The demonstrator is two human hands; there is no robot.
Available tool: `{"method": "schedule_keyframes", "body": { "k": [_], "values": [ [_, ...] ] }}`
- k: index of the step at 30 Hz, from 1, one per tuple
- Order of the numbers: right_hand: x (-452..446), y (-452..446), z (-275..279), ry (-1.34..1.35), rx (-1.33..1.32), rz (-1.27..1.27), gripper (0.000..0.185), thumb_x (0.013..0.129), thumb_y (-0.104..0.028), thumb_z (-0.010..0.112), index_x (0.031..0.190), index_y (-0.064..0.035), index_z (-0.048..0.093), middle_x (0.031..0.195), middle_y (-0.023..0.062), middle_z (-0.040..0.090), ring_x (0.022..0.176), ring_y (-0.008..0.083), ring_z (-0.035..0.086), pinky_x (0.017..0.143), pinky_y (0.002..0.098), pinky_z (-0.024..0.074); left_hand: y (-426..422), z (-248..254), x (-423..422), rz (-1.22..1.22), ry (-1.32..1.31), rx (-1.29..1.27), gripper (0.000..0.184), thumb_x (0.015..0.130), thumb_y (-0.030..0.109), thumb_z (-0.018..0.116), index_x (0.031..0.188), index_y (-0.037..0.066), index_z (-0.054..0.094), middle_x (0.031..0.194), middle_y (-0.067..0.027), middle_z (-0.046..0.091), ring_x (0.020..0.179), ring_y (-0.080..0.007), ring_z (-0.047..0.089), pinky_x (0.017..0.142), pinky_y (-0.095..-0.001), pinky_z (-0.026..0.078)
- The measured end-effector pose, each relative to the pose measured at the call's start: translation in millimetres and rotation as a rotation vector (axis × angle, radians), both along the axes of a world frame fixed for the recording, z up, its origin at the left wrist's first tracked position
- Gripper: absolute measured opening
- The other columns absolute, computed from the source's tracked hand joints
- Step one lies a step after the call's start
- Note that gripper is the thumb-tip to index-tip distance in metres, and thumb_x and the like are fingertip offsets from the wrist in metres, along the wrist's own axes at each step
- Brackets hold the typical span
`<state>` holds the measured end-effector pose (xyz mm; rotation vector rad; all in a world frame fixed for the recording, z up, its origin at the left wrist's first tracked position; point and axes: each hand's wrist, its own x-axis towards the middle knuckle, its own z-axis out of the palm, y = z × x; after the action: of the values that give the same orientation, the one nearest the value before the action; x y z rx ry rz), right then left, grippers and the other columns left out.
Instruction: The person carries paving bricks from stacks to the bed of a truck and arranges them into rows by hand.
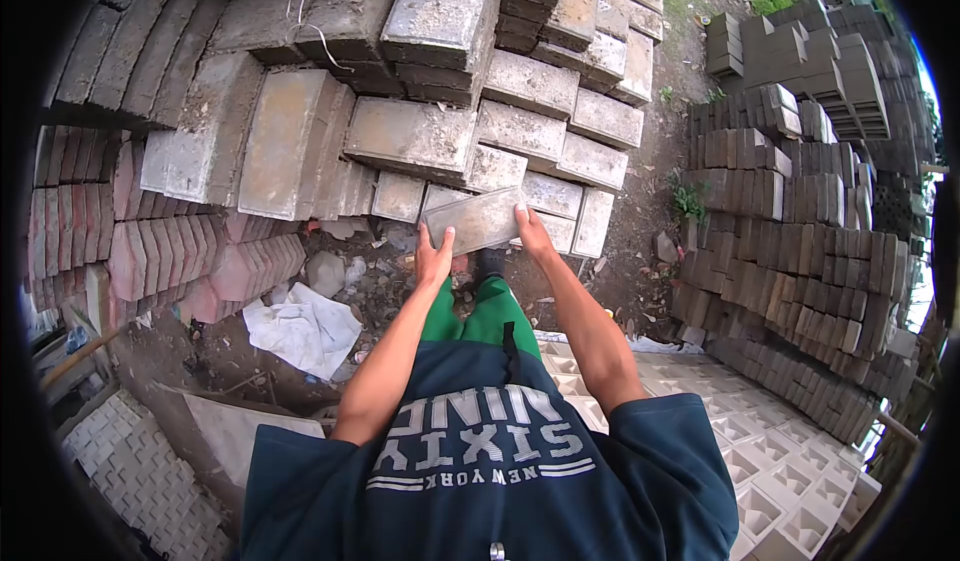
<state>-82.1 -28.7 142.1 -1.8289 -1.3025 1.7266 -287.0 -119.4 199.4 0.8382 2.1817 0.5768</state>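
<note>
A grey rectangular concrete paving block (475, 223) is held between my two hands, in front of my legs. My left hand (434, 255) grips its left end, thumb on the upper face. At the right end my right hand (533, 231) holds it the same way, thumb on top. The fingers under the block are hidden. Just beyond it lies a stepped stack of similar blocks (525, 131); whether the held block touches the stack I cannot tell.
Larger blocks (280, 146) stand at the upper left, reddish pavers (165, 256) at the left. Brown paver stacks (790, 271) line the right side, with pale moulded blocks (770, 471) below them. A white sack (302, 331) and rubble lie on the dirt ground.
</note>
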Motion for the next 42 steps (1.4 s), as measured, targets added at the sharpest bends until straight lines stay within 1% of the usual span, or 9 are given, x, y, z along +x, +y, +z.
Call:
{"method": "schedule_keyframes", "body": {
  "k": [5,8,13,17,21,24,27,34,42],
  "values": [
    [-10.4,3.9,22.0,-0.342,-0.017,0.102,0.076,0.088,-0.055,0.046,0.133,0.0054,0.038,0.128,0.0314,0.046,0.121,0.0404,0.045,0.101,0.0408,0.0348,-31.8,9.1,-46.7,0.258,-0.426,0.163,0.077,0.090,0.041,0.056,0.141,-0.005,0.022,0.137,-0.0230,0.041,0.126,-0.0251,0.043,0.104,-0.0319,0.033],
    [-18.3,-6.6,28.9,-0.500,0.251,0.139,0.059,0.082,-0.039,0.061,0.119,0.0056,0.049,0.112,0.0303,0.055,0.107,0.0421,0.053,0.095,0.0439,0.0392,-33.3,66.0,-86.7,0.625,-0.171,0.534,0.073,0.091,0.042,0.054,0.139,-0.003,0.023,0.140,-0.0200,0.031,0.126,-0.0247,0.038,0.104,-0.0349,0.031],
    [-96.1,-24.4,116.8,-0.733,0.623,0.089,0.046,0.081,-0.035,0.062,0.107,0.0024,0.057,0.098,0.0257,0.060,0.095,0.0367,0.059,0.087,0.0427,0.0442,-1.6,153.0,-148.5,0.676,-0.041,0.884,0.074,0.095,0.040,0.046,0.142,-0.004,0.011,0.148,-0.0205,0.015,0.138,-0.0276,0.019,0.112,-0.0382,0.017],
    [-174.8,-19.9,157.7,-0.072,0.252,0.207,0.042,0.085,-0.041,0.057,0.090,0.0005,0.064,0.081,0.0179,0.065,0.082,0.0356,0.062,0.076,0.0404,0.0470,29.9,173.4,-159.3,0.611,-0.098,0.934,0.074,0.095,0.040,0.045,0.143,-0.004,0.009,0.150,-0.0203,0.014,0.137,-0.0275,0.020,0.111,-0.0362,0.015],
    [-252.0,-9.4,197.4,0.344,0.041,0.243,0.061,0.090,-0.053,0.046,0.114,0.0022,0.057,0.113,0.0203,0.061,0.108,0.0302,0.057,0.090,0.0376,0.0427,39.2,168.9,-161.1,0.781,0.001,0.943,0.064,0.095,0.044,0.044,0.139,0.001,0.026,0.140,-0.0176,0.032,0.130,-0.0270,0.032,0.106,-0.0376,0.022],
    [-284.3,-9.3,228.0,0.437,0.049,0.328,0.091,0.086,-0.068,0.039,0.136,0.0081,0.033,0.139,0.0270,0.036,0.132,0.0301,0.033,0.105,0.0357,0.0305,38.5,173.8,-177.2,0.919,-0.008,0.833,0.054,0.093,0.052,0.042,0.116,0.004,0.046,0.118,-0.0122,0.045,0.114,-0.0231,0.043,0.098,-0.0388,0.028],
    [-296.6,-17.2,225.5,0.302,0.072,0.262,0.101,0.080,-0.070,0.049,0.136,0.0115,0.027,0.136,0.0283,0.039,0.128,0.0332,0.038,0.105,0.0368,0.0290,23.0,177.6,-161.6,0.866,-0.074,0.764,0.049,0.094,0.049,0.043,0.112,0.003,0.048,0.113,-0.0112,0.046,0.106,-0.0214,0.047,0.097,-0.0391,0.033],
    [-227.3,10.2,229.0,0.822,-0.131,-0.220,0.076,0.070,-0.024,0.079,0.126,0.0036,0.036,0.113,0.0155,0.056,0.103,0.0259,0.057,0.095,0.0450,0.0414,-17.5,154.7,-103.3,0.553,-0.806,0.703,0.037,0.096,0.039,0.046,0.103,0.003,0.048,0.094,-0.0089,0.053,0.089,-0.0166,0.056,0.082,-0.0332,0.052],
    [-194.1,-1.0,278.4,0.521,-0.013,-0.421,0.100,0.062,-0.021,0.083,0.133,0.0129,0.021,0.110,0.0226,0.056,0.100,0.0281,0.058,0.090,0.0390,0.0434,-39.1,121.2,-122.4,0.476,-0.799,0.371,0.047,0.092,0.048,0.051,0.111,0.005,0.050,0.104,-0.0091,0.057,0.095,-0.0178,0.058,0.082,-0.0337,0.048]
  ]
}}
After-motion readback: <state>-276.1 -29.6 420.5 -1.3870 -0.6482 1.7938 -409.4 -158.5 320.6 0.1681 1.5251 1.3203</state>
